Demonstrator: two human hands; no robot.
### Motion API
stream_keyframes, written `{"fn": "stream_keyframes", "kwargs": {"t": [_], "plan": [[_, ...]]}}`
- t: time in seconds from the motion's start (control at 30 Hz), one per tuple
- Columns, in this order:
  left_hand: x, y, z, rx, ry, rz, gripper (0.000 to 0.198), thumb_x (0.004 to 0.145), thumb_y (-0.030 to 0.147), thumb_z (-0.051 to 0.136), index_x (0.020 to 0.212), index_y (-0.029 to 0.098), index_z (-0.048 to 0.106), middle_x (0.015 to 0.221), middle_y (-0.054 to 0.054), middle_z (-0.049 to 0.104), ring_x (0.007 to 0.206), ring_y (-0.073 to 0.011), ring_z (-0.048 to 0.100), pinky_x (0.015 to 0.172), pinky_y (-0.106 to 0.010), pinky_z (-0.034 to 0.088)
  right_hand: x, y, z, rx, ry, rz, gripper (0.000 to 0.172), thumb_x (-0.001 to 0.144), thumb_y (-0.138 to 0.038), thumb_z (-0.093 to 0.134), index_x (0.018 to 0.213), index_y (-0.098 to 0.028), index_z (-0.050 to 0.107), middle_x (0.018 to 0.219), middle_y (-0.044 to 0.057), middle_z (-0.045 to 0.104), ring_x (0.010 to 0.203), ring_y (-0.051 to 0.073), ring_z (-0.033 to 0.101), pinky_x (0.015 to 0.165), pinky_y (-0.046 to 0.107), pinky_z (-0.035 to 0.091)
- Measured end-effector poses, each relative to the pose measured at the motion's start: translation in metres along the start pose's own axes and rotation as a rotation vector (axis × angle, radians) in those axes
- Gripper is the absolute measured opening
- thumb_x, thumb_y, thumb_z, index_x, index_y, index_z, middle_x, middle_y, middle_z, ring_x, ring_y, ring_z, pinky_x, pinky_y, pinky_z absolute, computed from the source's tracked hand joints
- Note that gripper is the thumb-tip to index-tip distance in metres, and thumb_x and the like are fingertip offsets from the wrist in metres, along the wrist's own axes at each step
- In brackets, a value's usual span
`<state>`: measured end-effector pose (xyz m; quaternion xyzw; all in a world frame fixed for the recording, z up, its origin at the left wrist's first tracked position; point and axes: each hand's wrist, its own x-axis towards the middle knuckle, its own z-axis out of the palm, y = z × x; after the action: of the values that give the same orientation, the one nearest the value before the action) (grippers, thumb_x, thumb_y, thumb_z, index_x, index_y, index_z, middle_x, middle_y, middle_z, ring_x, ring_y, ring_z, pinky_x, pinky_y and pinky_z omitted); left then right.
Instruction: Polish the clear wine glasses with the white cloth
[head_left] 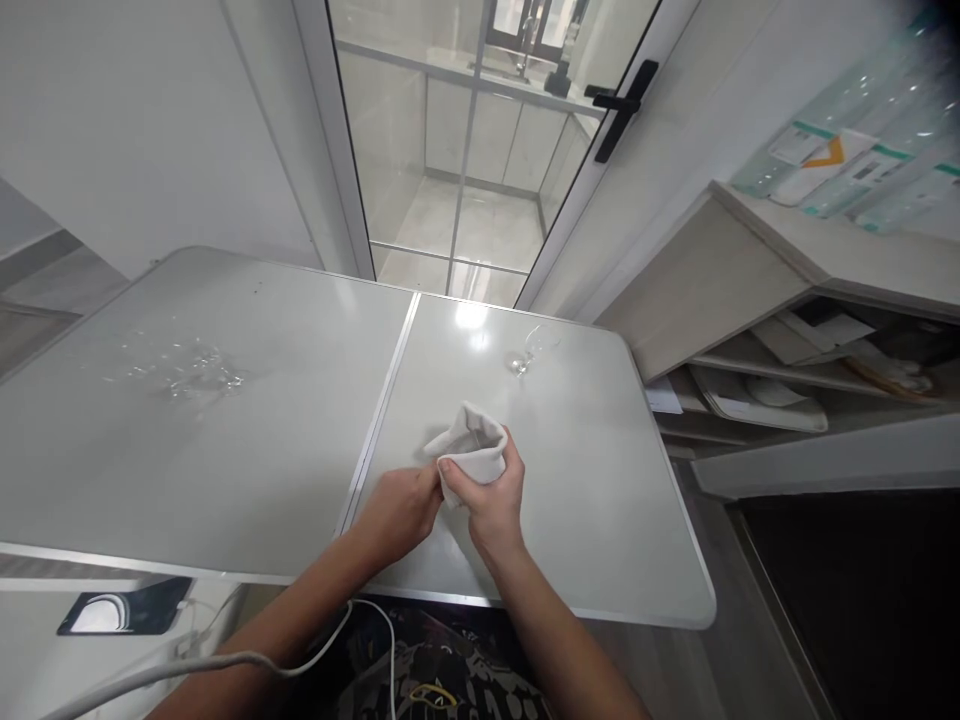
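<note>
A white cloth (pixel 487 462), folded into an open, pouch-like shape, is held above the right half of the table. My right hand (pixel 499 500) wraps its right and near side, thumb pressed in front. Touching the cloth's lower left, my left hand (pixel 405 508) is closed, with its fingertips partly hidden behind the fabric. Whether anything sits inside the folds I cannot tell. Beyond my hands lies a small clear, shiny object (pixel 517 364) with a thin transparent strand. On the left half rests a loose heap of clear, glinting pieces (pixel 199 372).
The pale folding table (pixel 300 470) has a metal seam between its halves. A glass door (pixel 465 150) stands behind it. At right, a shelf unit (pixel 712 265) carries plastic bottles (pixel 847 160). A white cable (pixel 255 658) crosses my left forearm near a dark phone-like device (pixel 124 608).
</note>
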<state>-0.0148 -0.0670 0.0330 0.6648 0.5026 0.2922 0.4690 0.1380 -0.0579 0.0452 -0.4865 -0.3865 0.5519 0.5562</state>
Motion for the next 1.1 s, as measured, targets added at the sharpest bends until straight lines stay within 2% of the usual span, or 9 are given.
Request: {"fn": "stream_keyframes", "kwargs": {"t": [0.13, 0.2, 0.37, 0.53, 0.63, 0.7, 0.83, 0.93, 1.1], "plan": [[-0.01, 0.004, 0.002, -0.685, -0.514, -0.147, 0.048, 0.097, 0.056, 0.052, 0.064, 0.022, 0.043, 0.047, 0.007, 0.028, 0.042, -0.0125, 0.043, 0.062, -0.037, 0.053, 0.015, 0.011, -0.012, 0.371, -0.579, 0.157, 0.074, 0.046, -0.063, 0.094, 0.096, -0.021, 0.061, 0.08, 0.002, 0.067, 0.067, 0.021, 0.066, 0.055, 0.034, 0.058], [-0.013, 0.003, 0.004, -0.91, -0.639, -0.207, 0.054, 0.095, 0.06, 0.056, 0.061, 0.022, 0.039, 0.046, 0.009, 0.02, 0.037, -0.0098, 0.036, 0.064, -0.041, 0.056, 0.021, 0.012, -0.014, 0.43, -0.7, 0.156, 0.077, 0.038, -0.06, 0.097, 0.093, -0.021, 0.06, 0.077, 0.001, 0.066, 0.063, 0.017, 0.064, 0.053, 0.03, 0.056], [-0.005, -0.002, 0.004, -0.66, -0.262, -0.123, 0.054, 0.097, 0.058, 0.053, 0.061, 0.02, 0.041, 0.05, 0.006, 0.036, 0.044, -0.0091, 0.041, 0.061, -0.032, 0.05, 0.014, 0.002, -0.005, 0.125, -0.36, 0.156, 0.061, 0.071, -0.05, 0.089, 0.116, -0.02, 0.061, 0.088, 0.004, 0.071, 0.075, 0.021, 0.069, 0.062, 0.032, 0.061], [0.001, 0.001, -0.001, 0.027, 0.085, 0.046, 0.027, 0.101, 0.033, 0.045, 0.078, 0.02, 0.051, 0.062, -0.001, 0.062, 0.058, -0.0155, 0.058, 0.063, -0.028, 0.041, -0.002, 0.011, 0.003, -0.303, -0.089, -0.303, 0.069, 0.091, -0.035, 0.069, 0.154, -0.026, 0.04, 0.14, 0.014, 0.061, 0.13, 0.032, 0.059, 0.108, 0.051, 0.052], [-0.001, 0.001, -0.008, 0.241, 0.089, 0.071, 0.025, 0.103, 0.031, 0.038, 0.083, 0.022, 0.049, 0.063, 0.0, 0.062, 0.057, -0.017, 0.059, 0.063, -0.028, 0.039, -0.001, 0.01, -0.008, -0.481, -0.132, -0.604, 0.065, 0.092, -0.023, 0.059, 0.155, -0.028, 0.041, 0.156, 0.013, 0.048, 0.149, 0.036, 0.041, 0.123, 0.06, 0.033], [-0.002, -0.002, -0.014, 0.394, 0.056, 0.06, 0.023, 0.103, 0.032, 0.038, 0.086, 0.022, 0.05, 0.063, -0.001, 0.061, 0.055, -0.0183, 0.057, 0.059, -0.028, 0.035, 0.003, -0.002, -0.02, -0.539, -0.239, -0.673, 0.061, 0.088, -0.015, 0.055, 0.147, -0.027, 0.051, 0.145, 0.012, 0.058, 0.142, 0.035, 0.048, 0.121, 0.061, 0.034], [-0.005, -0.01, -0.027, 0.657, -0.048, 0.045, 0.017, 0.101, 0.031, 0.045, 0.09, 0.02, 0.052, 0.066, -0.004, 0.061, 0.057, -0.0217, 0.056, 0.058, -0.029, 0.031, 0.011, -0.041, -0.042, -0.566, -0.607, -0.36, 0.045, 0.089, -0.009, 0.051, 0.129, -0.025, 0.06, 0.112, 0.007, 0.071, 0.102, 0.025, 0.067, 0.093, 0.043, 0.054], [-0.007, -0.01, -0.032, 0.716, -0.12, 0.066, 0.018, 0.1, 0.029, 0.047, 0.087, 0.019, 0.054, 0.063, -0.005, 0.058, 0.058, -0.0214, 0.055, 0.059, -0.03, 0.032, 0.009, -0.058, -0.045, -0.558, -0.766, -0.123, 0.033, 0.091, -0.011, 0.054, 0.121, -0.024, 0.051, 0.091, 0.001, 0.067, 0.075, 0.018, 0.06, 0.068, 0.03, 0.049], [-0.013, 0.001, -0.035, 0.333, -0.217, 0.069, 0.019, 0.101, 0.032, 0.048, 0.093, 0.019, 0.059, 0.064, -0.001, 0.06, 0.057, -0.0155, 0.053, 0.061, -0.027, 0.036, 0.004, -0.038, -0.042, -0.54, -0.652, -0.315, 0.044, 0.084, -0.007, 0.053, 0.122, -0.026, 0.042, 0.084, -0.001, 0.06, 0.071, 0.018, 0.056, 0.067, 0.03, 0.046]]}}
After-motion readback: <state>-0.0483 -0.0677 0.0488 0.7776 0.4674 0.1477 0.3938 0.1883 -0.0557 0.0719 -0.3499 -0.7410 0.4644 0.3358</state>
